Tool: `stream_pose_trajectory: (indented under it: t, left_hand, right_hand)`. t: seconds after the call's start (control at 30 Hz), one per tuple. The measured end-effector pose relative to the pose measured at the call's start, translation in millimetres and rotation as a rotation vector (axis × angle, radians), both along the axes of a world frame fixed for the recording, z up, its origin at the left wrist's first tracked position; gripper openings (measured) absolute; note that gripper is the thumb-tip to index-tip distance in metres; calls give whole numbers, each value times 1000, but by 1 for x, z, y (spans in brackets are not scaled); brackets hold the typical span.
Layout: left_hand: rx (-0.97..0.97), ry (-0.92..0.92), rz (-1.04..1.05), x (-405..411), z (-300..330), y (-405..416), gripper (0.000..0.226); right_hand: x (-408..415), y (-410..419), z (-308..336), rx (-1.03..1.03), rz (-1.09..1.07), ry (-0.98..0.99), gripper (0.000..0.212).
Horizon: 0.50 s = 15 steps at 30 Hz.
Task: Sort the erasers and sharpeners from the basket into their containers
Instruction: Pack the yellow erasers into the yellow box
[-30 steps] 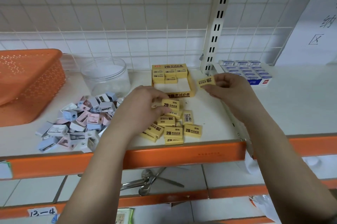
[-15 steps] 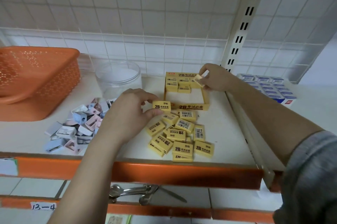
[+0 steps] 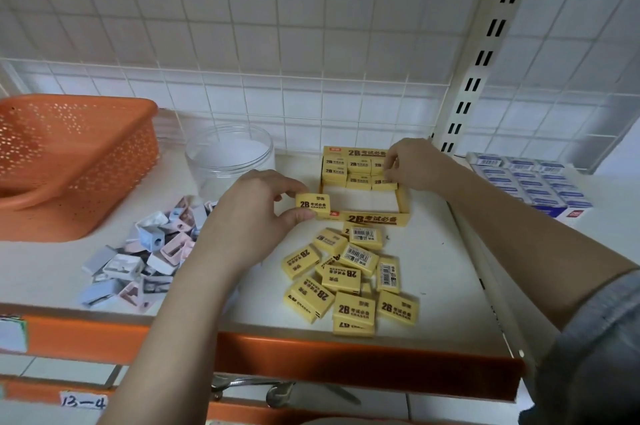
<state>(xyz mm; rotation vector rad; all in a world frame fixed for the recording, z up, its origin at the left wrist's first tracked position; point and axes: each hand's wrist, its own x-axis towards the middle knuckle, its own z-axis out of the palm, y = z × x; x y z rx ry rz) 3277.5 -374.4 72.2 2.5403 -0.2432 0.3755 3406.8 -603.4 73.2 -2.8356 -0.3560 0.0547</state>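
Observation:
My left hand (image 3: 256, 216) pinches one yellow 2B eraser (image 3: 312, 205) just left of the yellow eraser box (image 3: 372, 218). My right hand (image 3: 412, 165) is inside the box at its back right, fingers on an eraser (image 3: 382, 182) in the rows stacked there. A loose pile of yellow erasers (image 3: 349, 281) lies on the shelf in front of the box. A pile of pastel pink, blue and white sharpeners (image 3: 149, 258) lies to the left. A clear round jar (image 3: 230, 154) stands behind them, with nothing visible inside.
An orange perforated basket (image 3: 72, 161) sits at the far left of the white shelf (image 3: 436, 286). A box of blue-and-white erasers (image 3: 533, 182) lies right of the upright post (image 3: 485, 54). The shelf has an orange front edge (image 3: 346, 360); metal tools lie on the shelf below.
My right hand carried its eraser from in front of the post into the back of the box. My left hand lifted an eraser from the pile toward the box.

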Motion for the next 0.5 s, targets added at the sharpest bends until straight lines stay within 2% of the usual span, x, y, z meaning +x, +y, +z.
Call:
stream_pose_trajectory:
  t: [0.23, 0.4, 0.5]
  left_hand:
    - [-5, 28, -17, 7, -2, -3, 26]
    - [-32, 40, -2, 13, -6, -4, 25]
    - [-28, 33, 10, 26, -4, -11, 30]
  right_hand:
    - [-7, 1, -12, -133, 50, -102, 13]
    - [-10, 1, -14, -153, 45, -150, 19]
    - [-14, -3, -12, -67, 48, -158, 16]
